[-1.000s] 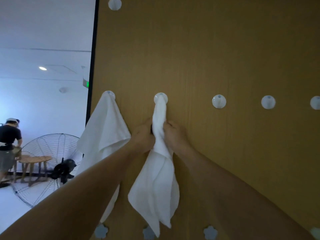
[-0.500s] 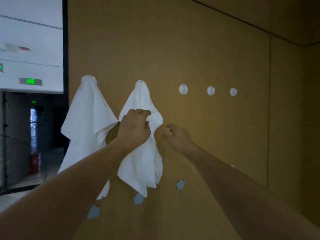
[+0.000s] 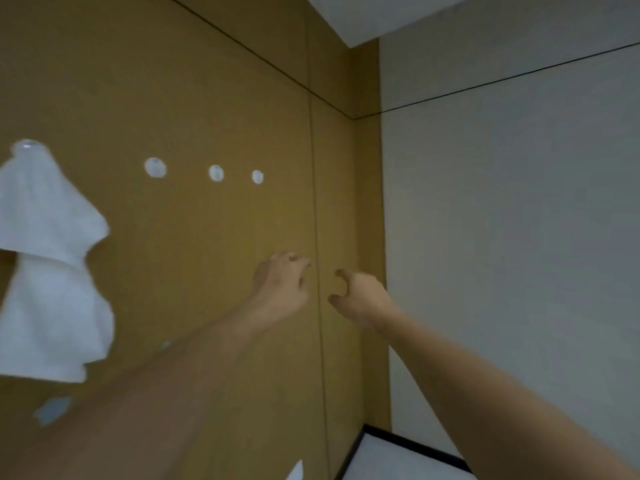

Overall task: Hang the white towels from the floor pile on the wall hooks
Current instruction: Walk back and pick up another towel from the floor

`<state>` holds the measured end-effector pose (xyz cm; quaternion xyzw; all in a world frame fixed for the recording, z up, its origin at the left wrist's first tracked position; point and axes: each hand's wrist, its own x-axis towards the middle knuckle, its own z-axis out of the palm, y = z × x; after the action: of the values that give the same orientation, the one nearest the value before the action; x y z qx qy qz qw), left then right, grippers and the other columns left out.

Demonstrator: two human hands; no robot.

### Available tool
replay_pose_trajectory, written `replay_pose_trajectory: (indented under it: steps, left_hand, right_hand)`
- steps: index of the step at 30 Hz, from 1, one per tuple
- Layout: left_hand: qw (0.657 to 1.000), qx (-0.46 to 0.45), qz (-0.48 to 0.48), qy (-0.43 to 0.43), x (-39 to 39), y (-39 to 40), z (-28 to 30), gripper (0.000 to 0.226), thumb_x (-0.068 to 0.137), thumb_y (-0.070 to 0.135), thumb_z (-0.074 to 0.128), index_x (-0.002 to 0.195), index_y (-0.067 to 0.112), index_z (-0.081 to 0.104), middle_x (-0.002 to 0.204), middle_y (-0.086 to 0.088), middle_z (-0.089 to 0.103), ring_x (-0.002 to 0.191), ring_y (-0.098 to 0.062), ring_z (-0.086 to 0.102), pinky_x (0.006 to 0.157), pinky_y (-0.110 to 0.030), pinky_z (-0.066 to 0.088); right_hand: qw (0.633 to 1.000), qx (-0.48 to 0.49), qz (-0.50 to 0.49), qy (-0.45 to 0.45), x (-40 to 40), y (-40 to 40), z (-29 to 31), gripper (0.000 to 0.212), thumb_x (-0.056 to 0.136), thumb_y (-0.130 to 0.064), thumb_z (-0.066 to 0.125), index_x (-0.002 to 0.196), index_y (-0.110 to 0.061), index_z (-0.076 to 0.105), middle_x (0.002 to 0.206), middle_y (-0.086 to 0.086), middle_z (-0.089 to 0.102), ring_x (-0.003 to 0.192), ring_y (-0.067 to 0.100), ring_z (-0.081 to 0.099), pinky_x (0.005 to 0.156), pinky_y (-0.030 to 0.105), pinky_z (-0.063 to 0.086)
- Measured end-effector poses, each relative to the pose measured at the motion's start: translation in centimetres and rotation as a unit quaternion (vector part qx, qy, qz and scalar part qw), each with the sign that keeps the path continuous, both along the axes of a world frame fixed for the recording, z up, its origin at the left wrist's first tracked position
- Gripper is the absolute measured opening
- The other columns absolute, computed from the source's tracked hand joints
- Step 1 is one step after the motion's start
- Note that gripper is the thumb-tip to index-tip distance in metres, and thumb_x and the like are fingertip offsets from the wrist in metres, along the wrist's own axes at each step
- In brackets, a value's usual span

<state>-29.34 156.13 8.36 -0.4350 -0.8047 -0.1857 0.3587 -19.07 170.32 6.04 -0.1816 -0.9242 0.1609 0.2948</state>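
Note:
A white towel (image 3: pixel 48 265) hangs from a round white hook (image 3: pixel 29 145) on the tan wall panel at the far left. Three bare round hooks follow to its right: the first (image 3: pixel 155 167), the second (image 3: pixel 216 173) and the third (image 3: pixel 257 177). My left hand (image 3: pixel 282 284) and my right hand (image 3: pixel 360 294) are both in the air in front of the wall, well right of the towel, fingers loosely curled and holding nothing. The floor pile is out of view; only a white tip (image 3: pixel 296 472) shows at the bottom edge.
The tan panel wall meets a grey wall (image 3: pixel 502 237) at a corner on the right. Small flower-shaped lower hooks (image 3: pixel 52 410) sit beneath the towel. A dark-framed white surface (image 3: pixel 398 455) lies at the bottom right.
Both hands have let go of the hung towel and moved right, away from it. My view has swung right toward the room corner; the first hung towel has left the frame.

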Motion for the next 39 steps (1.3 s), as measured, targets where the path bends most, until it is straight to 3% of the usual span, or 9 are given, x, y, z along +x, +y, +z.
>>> replay_pose_trajectory:
  steps: [8,17,28,39]
  left_hand:
    - [0.977,-0.067,-0.196,-0.052,20.1,21.4,-7.1,0.039,0.09,0.029,0.053,0.129,0.025,0.055,0.131,-0.001,0.055,0.12,-0.024,0.048,0.1,-0.038,0.042]
    - [0.911,-0.176,-0.356,-0.112,44.5,38.9,-15.8,0.046,0.09,0.034,0.053,0.135,0.026,0.051,0.137,0.0,0.051,0.125,-0.024,0.047,0.101,-0.037,0.04]
    - [0.758,-0.326,-0.552,-0.122,73.7,52.5,-28.2,0.045,0.093,0.035,0.052,0.137,0.025,0.045,0.138,-0.002,0.049,0.125,-0.025,0.044,0.102,-0.043,0.042]
    - [0.603,-0.461,-0.647,-0.065,98.4,67.7,-37.0,0.049,0.094,0.035,0.049,0.141,0.024,0.04,0.141,-0.005,0.043,0.126,-0.027,0.043,0.102,-0.041,0.039]
  right_hand:
    - [0.979,-0.006,-0.189,-0.073,23.9,17.2,-6.6,0.063,0.088,-0.042,0.059,0.144,-0.02,0.042,0.131,0.012,0.06,0.123,0.031,0.053,0.096,0.038,0.047]
    - [0.921,-0.097,-0.358,-0.118,51.4,27.5,-15.3,0.064,0.09,-0.038,0.06,0.147,-0.021,0.037,0.135,0.01,0.057,0.122,0.028,0.053,0.097,0.043,0.049]
    - [0.767,-0.255,-0.577,-0.118,79.7,31.9,-28.4,0.061,0.09,-0.037,0.058,0.146,-0.022,0.04,0.137,0.007,0.054,0.124,0.027,0.051,0.098,0.04,0.048]
    - [0.613,-0.388,-0.681,-0.101,101.6,39.3,-37.0,0.053,0.09,-0.032,0.056,0.14,-0.017,0.046,0.135,0.008,0.056,0.124,0.027,0.051,0.095,0.037,0.047]
